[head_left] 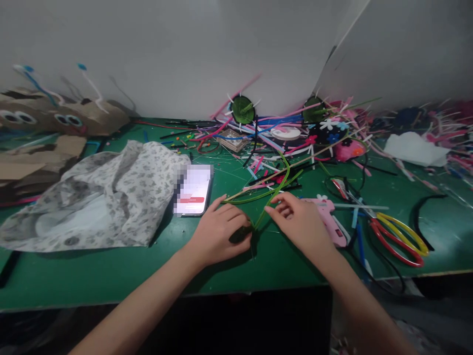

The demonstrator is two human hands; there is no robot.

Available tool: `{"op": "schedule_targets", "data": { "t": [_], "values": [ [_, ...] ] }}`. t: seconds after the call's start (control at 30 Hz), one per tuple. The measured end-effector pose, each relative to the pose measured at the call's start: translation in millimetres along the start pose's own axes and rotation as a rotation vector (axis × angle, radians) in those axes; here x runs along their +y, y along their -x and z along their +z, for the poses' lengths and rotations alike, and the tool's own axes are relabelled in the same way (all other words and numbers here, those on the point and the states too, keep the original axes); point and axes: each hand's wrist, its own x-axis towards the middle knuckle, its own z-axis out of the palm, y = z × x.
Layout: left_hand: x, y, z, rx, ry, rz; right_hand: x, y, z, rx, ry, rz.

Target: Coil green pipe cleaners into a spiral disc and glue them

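My left hand (pixel 221 229) is closed around a small dark green piece (pixel 239 234), mostly covered by the fingers; its exact shape is hidden. Long green pipe cleaners (pixel 285 177) spread from it up and to the right, one bent in a loop. With thumb and index finger, my right hand (pixel 303 222) pinches a green pipe cleaner a short way from the left hand. Just right of that hand lies a pink glue gun (pixel 327 217), partly hidden behind it. Scissors (pixel 395 241) with one red and one yellow handle rest farther right.
A phone (pixel 194 190) and a patterned cloth (pixel 121 192) lie on the left of the green table (pixel 236 281). Cardboard figures with eyes (pixel 74 116) stand behind. Colourful pipe cleaners (pixel 254 123) and round green pieces (pixel 243 109) are heaped along the wall. A black strip (pixel 419 217) lies far right.
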Motion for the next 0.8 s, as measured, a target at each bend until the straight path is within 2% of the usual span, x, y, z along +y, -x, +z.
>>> {"op": "schedule_targets", "data": {
  "t": [0.17,0.27,0.33,0.57,0.8],
  "values": [
    [0.0,0.2,-0.7,-0.016,-0.011,-0.001,-4.5,-0.8,-17.1,-0.07,0.327,-0.315],
    [0.0,-0.4,-1.1,-0.033,-0.02,-0.005,-9.4,3.9,-20.4,-0.196,0.541,-0.537],
    [0.0,-0.6,-1.1,-0.032,-0.02,-0.007,-11.4,5.8,-19.4,-0.278,0.635,-0.622],
    [1.0,1.2,-0.5,-0.007,0.009,-0.014,-7.2,1.2,-12.7,-0.347,0.741,-0.706],
    [1.0,1.2,-0.2,0.006,0.035,-0.02,1.6,0.6,-12.0,-0.317,0.711,-0.735]
  ]
}}
